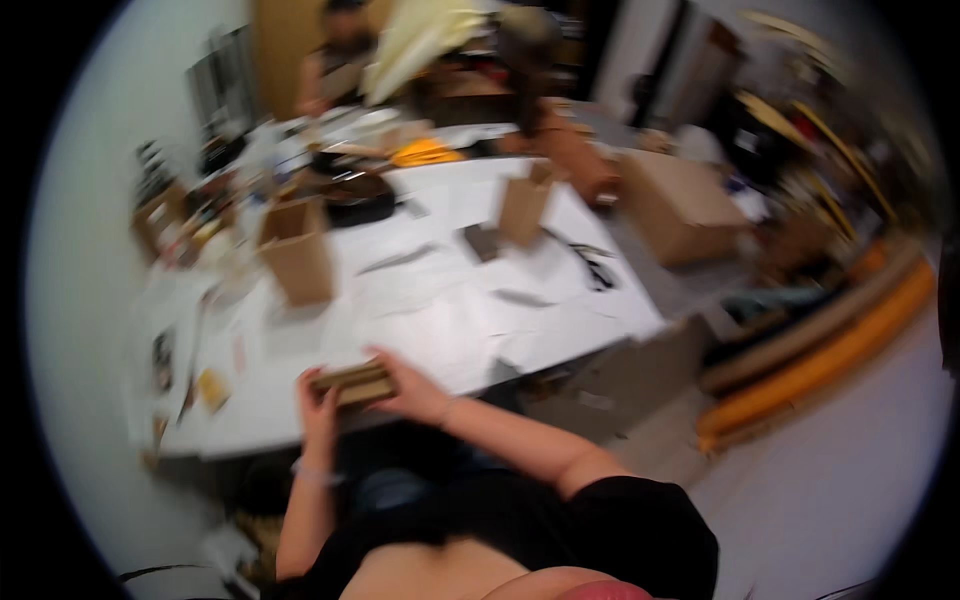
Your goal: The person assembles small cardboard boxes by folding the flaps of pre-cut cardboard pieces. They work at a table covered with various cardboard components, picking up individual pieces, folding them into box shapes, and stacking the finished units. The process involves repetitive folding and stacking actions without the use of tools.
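Between my two hands, at the near edge of the white table, is a small brown box-like piece that looks like cardboard or leather; blur hides the exact material. My left hand grips its left end. Around its right end close the fingers of my right hand. Beyond my left hand stands a tall, open-topped brown box. A smaller brown upright box is farther off to the right, with a dark grey block beside it.
Black-handled scissors lie near the table's right edge. A yellow block is at the left, bottles and jars behind it. A large carton stands beyond the right side; orange and brown rolls lie farther right. Another person is across the table.
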Action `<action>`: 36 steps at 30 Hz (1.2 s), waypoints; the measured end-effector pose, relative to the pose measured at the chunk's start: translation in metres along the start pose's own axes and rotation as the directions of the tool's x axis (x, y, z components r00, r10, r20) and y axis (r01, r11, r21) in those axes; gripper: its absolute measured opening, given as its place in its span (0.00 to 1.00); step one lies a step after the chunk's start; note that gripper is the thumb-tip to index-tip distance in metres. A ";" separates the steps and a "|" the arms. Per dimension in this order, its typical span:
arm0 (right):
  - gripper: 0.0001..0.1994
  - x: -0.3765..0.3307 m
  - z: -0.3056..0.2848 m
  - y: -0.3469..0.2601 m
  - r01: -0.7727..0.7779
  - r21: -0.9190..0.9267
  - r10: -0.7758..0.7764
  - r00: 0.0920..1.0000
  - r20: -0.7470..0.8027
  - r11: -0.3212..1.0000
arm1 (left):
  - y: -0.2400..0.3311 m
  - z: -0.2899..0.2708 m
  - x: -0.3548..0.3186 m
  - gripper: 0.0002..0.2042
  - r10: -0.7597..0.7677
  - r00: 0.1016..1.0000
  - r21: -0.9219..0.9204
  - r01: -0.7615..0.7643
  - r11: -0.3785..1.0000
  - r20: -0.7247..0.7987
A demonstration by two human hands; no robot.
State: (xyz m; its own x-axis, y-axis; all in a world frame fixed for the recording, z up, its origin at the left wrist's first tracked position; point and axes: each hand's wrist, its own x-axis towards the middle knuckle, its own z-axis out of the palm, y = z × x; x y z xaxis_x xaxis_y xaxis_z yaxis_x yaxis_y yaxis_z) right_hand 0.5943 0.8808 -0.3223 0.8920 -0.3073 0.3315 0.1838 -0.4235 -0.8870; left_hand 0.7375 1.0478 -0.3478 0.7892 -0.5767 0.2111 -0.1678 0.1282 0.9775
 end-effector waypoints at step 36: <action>0.27 -0.078 -0.331 0.054 -0.471 0.649 0.801 0.308 -0.514 0.597 | 0.298 0.020 -0.034 0.29 0.800 0.494 -0.372 -0.852 0.368 -0.341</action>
State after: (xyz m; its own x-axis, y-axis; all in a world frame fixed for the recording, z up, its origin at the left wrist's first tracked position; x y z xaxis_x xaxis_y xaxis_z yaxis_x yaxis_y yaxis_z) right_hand 0.3983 0.5999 -0.2895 0.2093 -0.8716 -0.4433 -0.0428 0.4448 -0.8946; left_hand 0.6492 1.0895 -0.0638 0.4570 0.0925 0.8846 -0.5144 0.8389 0.1780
